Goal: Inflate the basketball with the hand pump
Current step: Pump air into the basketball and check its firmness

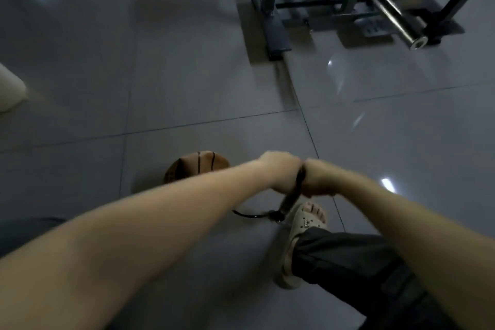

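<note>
A brown basketball (192, 167) lies on the grey tiled floor, partly hidden behind my left forearm. My left hand (281, 171) and my right hand (320, 177) are fisted side by side on the handle of a dark hand pump (290, 199), which stands upright between them and the floor. A thin black hose (250, 215) curves from the pump's base toward the ball; its far end is hidden by my left arm. My right foot in a beige sandal (300, 233) rests at the pump's base.
A metal gym machine frame (270, 8) with a chrome bar (396, 16) stands on the floor at the top right. A pale object (10, 86) shows at the left edge. Dark trousers cover my right leg (361, 270).
</note>
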Available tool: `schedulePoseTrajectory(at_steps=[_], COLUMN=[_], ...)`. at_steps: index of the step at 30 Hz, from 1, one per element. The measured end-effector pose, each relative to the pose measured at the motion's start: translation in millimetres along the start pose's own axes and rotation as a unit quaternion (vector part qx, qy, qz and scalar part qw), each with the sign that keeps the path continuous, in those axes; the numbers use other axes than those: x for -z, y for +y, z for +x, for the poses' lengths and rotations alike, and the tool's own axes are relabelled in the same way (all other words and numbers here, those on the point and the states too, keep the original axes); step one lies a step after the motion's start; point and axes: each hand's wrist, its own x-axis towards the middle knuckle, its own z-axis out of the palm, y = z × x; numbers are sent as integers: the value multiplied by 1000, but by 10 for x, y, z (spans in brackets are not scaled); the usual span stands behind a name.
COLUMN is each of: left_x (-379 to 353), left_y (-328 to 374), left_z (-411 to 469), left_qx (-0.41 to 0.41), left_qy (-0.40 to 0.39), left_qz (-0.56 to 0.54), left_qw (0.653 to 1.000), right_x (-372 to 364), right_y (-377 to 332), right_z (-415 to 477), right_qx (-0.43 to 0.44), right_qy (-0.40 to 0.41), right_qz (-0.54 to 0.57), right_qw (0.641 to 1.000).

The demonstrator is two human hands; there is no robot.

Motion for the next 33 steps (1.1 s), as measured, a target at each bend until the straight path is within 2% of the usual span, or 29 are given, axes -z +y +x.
schedulePoseTrajectory(at_steps=[3,5,9,12,17,21,23,26,28,33], left_x=[732,845,14,-595,-750,-426,-21,764,951,-68], left_y=[4,42,118,70,53,42,0,18,57,103], left_z=[-239,-263,-130,35,135,55,-39,-294,-325,-116], left_qx=[-10,-16,2,19,22,11,2,-21,-30,-8], left_qy=[49,70,47,37,29,-13,7,51,54,42], left_qz=[-38,-37,-42,-48,-41,-3,-8,-51,-67,-45], left_qw=[998,997,998,998,999,1000,1000,997,996,998], right_x=[691,761,-84,-555,-664,-401,31,734,834,-288], right_y=[47,93,82,71,105,10,21,98,145,162], right_z=[-389,-461,-97,237,358,152,-9,-399,-485,83], right_qx=[8,18,22,-4,-15,-8,1,24,34,6], right_qy=[15,18,14,30,22,-16,-28,-2,10,43], right_qz=[81,112,29,30,31,6,23,99,116,45], right_qw=[997,993,999,999,999,1000,999,995,993,998])
